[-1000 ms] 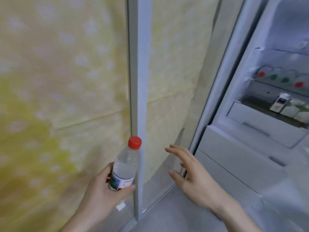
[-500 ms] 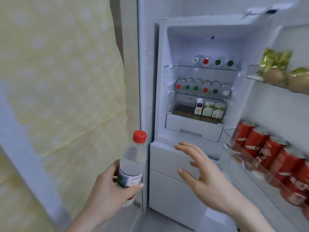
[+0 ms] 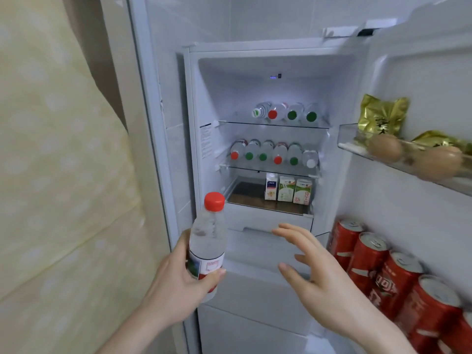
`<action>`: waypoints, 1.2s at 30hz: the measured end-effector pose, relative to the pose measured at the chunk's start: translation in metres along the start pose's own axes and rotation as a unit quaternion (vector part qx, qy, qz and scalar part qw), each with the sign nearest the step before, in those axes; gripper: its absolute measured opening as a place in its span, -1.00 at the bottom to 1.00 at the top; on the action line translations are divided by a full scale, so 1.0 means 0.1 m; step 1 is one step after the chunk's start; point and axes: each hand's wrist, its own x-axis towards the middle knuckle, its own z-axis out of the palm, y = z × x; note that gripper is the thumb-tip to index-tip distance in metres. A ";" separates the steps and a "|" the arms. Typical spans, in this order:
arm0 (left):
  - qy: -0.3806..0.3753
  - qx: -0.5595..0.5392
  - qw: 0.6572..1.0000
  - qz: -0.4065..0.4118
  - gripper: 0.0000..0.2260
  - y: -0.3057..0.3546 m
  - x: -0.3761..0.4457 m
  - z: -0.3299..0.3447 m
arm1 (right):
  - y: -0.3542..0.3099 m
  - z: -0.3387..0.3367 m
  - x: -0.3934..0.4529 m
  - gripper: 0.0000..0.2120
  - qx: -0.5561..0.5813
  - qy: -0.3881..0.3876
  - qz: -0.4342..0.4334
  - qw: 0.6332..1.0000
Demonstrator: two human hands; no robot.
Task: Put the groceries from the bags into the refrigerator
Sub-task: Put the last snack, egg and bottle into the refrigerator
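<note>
My left hand (image 3: pixel 176 284) grips a clear water bottle (image 3: pixel 209 236) with a red cap, held upright in front of the open refrigerator (image 3: pixel 255 65). My right hand (image 3: pixel 319 274) hovers open beside it, fingers spread, level with the white drawers (image 3: pixel 255 297), touching nothing. Inside, two glass shelves hold rows of lying bottles (image 3: pixel 275 154) with red, green and white caps. Below them stand three small cartons (image 3: pixel 288 189).
The open fridge door (image 3: pixel 408 200) is at right. Its lower rack holds several red cans (image 3: pixel 383 272); the upper rack (image 3: pixel 352 145) holds eggs and gold packets. A wall draped in yellow patterned cloth (image 3: pixel 63 175) is on the left.
The view has swung right and up from the yellow wall to the open fridge interior. Both hands have risen slightly, still holding the same pose, the bottle still in my left hand.
</note>
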 end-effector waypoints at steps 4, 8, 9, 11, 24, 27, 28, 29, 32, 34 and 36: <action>0.010 0.018 0.999 0.037 -0.48 0.04 0.52 0.13 | 0.18 -0.01 0.26 -0.52 -0.002 0.020 0.017 1.000; 0.029 0.005 0.998 0.064 -0.52 0.09 1.12 0.22 | 0.27 -0.01 0.55 -0.51 -0.012 0.041 0.034 0.999; 0.036 0.002 0.997 0.071 -0.52 0.10 1.28 0.23 | 0.28 -0.02 0.63 -0.51 -0.016 0.050 0.034 0.998; 0.048 0.003 0.995 0.086 -0.51 0.13 1.59 0.23 | 0.29 -0.03 0.81 -0.51 -0.022 0.070 0.036 0.997; 0.036 -0.018 0.983 0.181 -0.40 0.28 2.94 0.15 | 0.47 0.06 1.82 -0.51 -0.053 0.140 0.057 0.987; 0.050 -0.016 0.976 0.210 -0.43 0.35 3.11 0.10 | 0.51 0.04 1.93 -0.52 -0.057 0.148 0.054 0.986; 0.058 -0.017 0.973 0.224 -0.44 0.37 3.17 0.09 | 0.51 0.03 1.97 -0.52 -0.062 0.150 0.052 0.985; 0.068 -0.020 0.969 0.236 -0.44 0.39 3.22 0.07 | 0.51 0.01 2.02 -0.52 -0.066 0.150 0.049 0.985; 0.099 -0.047 0.959 0.261 -0.43 0.46 3.34 0.05 | 0.48 -0.06 2.15 -0.49 -0.075 0.146 0.037 0.986; 0.115 -0.072 0.952 0.275 -0.44 0.51 3.41 0.03 | 0.45 -0.11 2.23 -0.48 -0.074 0.145 0.034 0.986; 0.134 -0.090 0.943 0.290 -0.48 0.57 3.48 0.01 | 0.43 -0.16 2.31 -0.51 -0.070 0.147 0.028 0.986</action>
